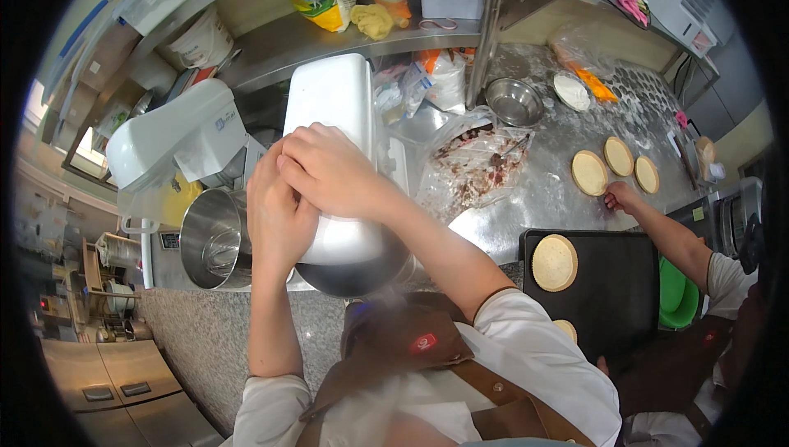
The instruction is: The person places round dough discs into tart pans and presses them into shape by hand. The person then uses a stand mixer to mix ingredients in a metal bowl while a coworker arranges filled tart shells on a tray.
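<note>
Both my hands rest on top of the tilted-down head of a white stand mixer (pixel 333 89). My right hand (pixel 337 169) lies across my left hand (pixel 278 205), its fingers laid over the left one's. Neither hand holds anything. The left thumb stands apart on the mixer's surface, while most of the left fingers are hidden under the right hand. A dark, rounded metal surface (pixel 349 274) shows below the white head, close to my apron.
Left stand a steel mixing bowl (pixel 215 241) with a whisk inside and another white mixer (pixel 177 131). Right, a co-worker's hand (pixel 622 198) is beside several tart shells (pixel 589 173). A black baking tray (pixel 612 283) holds pastry shells. A plastic bag with dark crumbs (pixel 477 168) lies between.
</note>
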Tool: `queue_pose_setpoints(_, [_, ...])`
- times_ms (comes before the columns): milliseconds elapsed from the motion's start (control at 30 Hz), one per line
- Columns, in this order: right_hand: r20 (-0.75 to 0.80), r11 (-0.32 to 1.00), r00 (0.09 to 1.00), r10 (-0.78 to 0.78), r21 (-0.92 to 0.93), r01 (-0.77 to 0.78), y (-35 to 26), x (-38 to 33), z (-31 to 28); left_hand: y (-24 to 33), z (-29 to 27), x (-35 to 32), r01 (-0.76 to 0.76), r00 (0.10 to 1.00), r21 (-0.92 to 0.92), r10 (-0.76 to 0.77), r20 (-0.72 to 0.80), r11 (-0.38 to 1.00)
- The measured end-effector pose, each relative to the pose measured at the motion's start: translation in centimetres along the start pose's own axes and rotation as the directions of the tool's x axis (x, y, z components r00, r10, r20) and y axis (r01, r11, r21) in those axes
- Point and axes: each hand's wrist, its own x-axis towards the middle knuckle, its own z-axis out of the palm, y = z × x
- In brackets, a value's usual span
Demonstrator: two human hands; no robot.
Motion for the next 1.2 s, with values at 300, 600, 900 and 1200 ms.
queue_pose_setpoints(300, [-0.007, 1.0, 1.0, -0.003, -0.005, 0.003, -0.2, 0.0, 0.0, 0.3, -0.2, 0.0, 0.017, 1.0, -0.019, -0.017, -0.011, 1.0])
queue_pose_setpoints(600, [-0.045, 1.0, 0.999, -0.004, -0.002, 0.004, 0.0, -0.1, 0.5, 0.5, -0.2, 0.2, 0.004, 1.0, -0.057, -0.006, -0.029, 0.998])
queue_pose_setpoints(900, [-0.064, 1.0, 0.998, 0.0, 0.009, 0.001, 0.0, -0.1, 0.6, 0.7, -0.3, 0.1, 0.012, 0.999, -0.052, -0.013, -0.032, 0.999])
queue_pose_setpoints(1200, [-0.048, 1.0, 0.999, 0.016, -0.004, -0.017, 0.2, -0.4, 0.4, 0.7, -0.1, -0.2, 0.058, 0.998, -0.063, -0.057, 0.012, 0.996])
